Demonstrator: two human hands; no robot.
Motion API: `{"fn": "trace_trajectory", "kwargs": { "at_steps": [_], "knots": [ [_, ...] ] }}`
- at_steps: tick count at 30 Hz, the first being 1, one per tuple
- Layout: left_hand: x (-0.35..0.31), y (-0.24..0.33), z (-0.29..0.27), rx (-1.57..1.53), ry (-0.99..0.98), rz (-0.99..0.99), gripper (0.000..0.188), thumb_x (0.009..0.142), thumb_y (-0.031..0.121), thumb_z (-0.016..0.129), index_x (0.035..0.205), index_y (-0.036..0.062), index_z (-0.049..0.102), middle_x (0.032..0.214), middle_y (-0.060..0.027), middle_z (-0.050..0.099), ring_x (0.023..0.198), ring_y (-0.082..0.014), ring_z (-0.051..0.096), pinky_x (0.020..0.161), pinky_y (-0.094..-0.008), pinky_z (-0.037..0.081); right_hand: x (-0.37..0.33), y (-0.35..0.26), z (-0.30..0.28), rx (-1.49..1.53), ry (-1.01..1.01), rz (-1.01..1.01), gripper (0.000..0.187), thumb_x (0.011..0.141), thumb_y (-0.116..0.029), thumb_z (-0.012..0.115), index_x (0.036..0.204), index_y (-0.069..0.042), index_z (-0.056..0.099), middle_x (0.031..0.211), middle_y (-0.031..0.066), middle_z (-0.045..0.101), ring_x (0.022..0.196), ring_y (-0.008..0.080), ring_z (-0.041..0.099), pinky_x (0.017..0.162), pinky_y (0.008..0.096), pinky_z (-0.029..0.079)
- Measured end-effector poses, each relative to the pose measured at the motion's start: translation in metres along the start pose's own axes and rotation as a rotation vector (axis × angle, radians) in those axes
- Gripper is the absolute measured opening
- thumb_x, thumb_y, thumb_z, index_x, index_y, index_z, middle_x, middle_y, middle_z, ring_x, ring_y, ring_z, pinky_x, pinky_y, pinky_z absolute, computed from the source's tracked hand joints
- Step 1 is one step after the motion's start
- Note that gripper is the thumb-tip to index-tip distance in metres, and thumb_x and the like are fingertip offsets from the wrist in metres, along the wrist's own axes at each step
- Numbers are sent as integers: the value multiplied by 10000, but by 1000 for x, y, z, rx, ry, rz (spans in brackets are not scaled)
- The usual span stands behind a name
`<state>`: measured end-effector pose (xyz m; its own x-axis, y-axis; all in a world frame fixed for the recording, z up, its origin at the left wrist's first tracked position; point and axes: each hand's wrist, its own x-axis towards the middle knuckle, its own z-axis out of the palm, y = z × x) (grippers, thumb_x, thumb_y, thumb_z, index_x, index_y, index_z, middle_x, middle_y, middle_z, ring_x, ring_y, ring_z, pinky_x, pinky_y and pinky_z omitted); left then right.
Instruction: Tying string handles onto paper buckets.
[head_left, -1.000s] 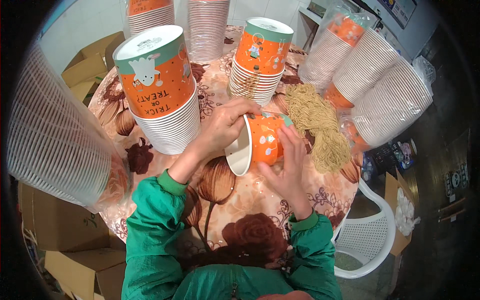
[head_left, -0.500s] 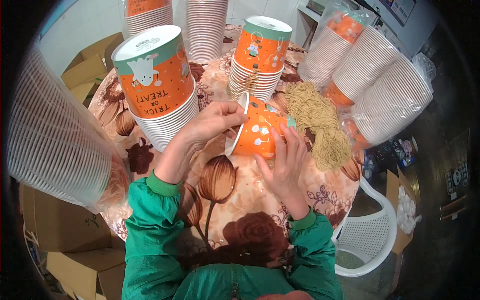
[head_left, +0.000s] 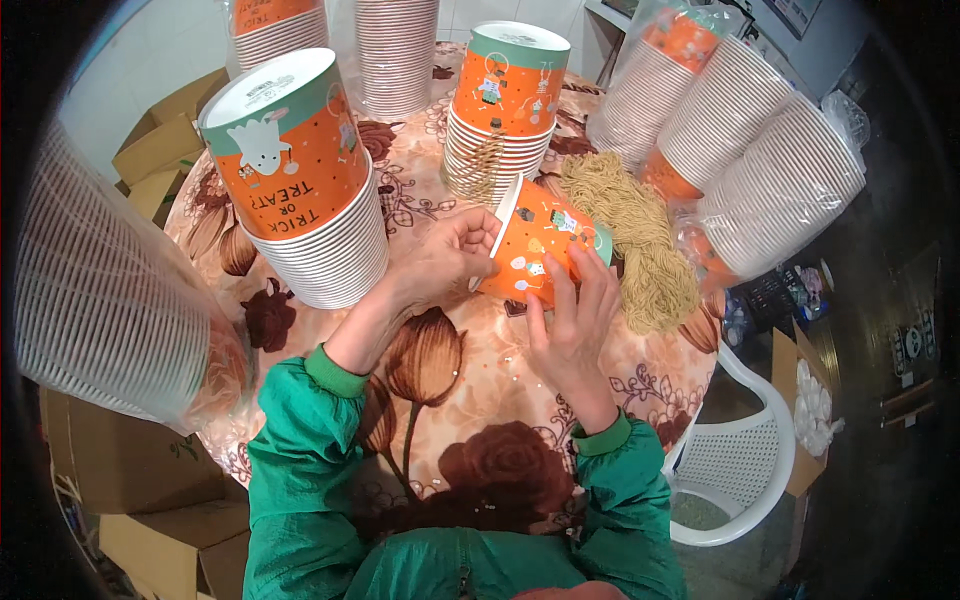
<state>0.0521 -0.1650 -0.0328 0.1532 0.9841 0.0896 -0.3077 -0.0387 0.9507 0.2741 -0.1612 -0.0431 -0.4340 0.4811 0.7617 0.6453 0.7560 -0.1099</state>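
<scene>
Head view: my left hand pinches the orange cup by its rim, my right hand spread against its side; light pressure should prevent dents.

- Left hand hides part of the orange cup rim from us.
- We lose the white rear stack top, cropped above.
- Dark far-right objects: too dim for us.
</scene>
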Motion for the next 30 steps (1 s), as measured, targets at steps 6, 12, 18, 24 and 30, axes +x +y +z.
{"fn": "trace_trajectory", "kwargs": {
  "at_steps": [6, 12, 18, 24, 30],
  "knots": [
    [1, 6, 12, -88, 113, 77, 157, 911, 26, 703, 1034, 55, 611, 896, 41, 617, 791, -30, 572, 683, -182, 463, -2, 0, 2, -40, 7, -33, 542, 794, -121, 779, 1304, -66, 601, 1392, 179, 495, 1324, 374, 451, 1124, 593, 295],
    [0, 0, 10, -83, 76, 79, 157, 899, -14, 664, 1042, 37, 624, 948, 19, 635, 823, -38, 592, 723, -197, 497, -2, -5, 0, -28, 29, -34, 495, 778, -104, 785, 1241, -73, 614, 1322, 163, 511, 1274, 368, 478, 1100, 609, 315],
    [-7, -1, 28, -186, 13, 40, 238, 864, -71, 650, 1079, 27, 619, 975, 20, 627, 840, -32, 601, 727, -187, 505, -1, -7, -2, 83, 80, 28, 450, 770, -71, 783, 1191, -80, 622, 1255, 136, 513, 1236, 351, 494, 1085, 577, 347],
    [-12, 8, 36, -221, -36, 1, 249, 875, -88, 645, 1094, 23, 605, 988, 32, 620, 876, -23, 617, 813, -212, 555, -3, -3, 1, 162, 95, 59, 463, 770, -44, 781, 1204, -69, 622, 1245, 133, 514, 1188, 337, 496, 1009, 509, 393],
    [-14, 1, 49, -95, 2, 106, 240, 892, -62, 657, 1097, 51, 605, 908, 107, 510, 792, 21, 506, 734, -172, 499, -2, 0, -2, 309, 118, 132, 423, 809, -42, 772, 1202, -35, 614, 1196, 138, 523, 1114, 340, 504, 949, 468, 415]
  ]
}}
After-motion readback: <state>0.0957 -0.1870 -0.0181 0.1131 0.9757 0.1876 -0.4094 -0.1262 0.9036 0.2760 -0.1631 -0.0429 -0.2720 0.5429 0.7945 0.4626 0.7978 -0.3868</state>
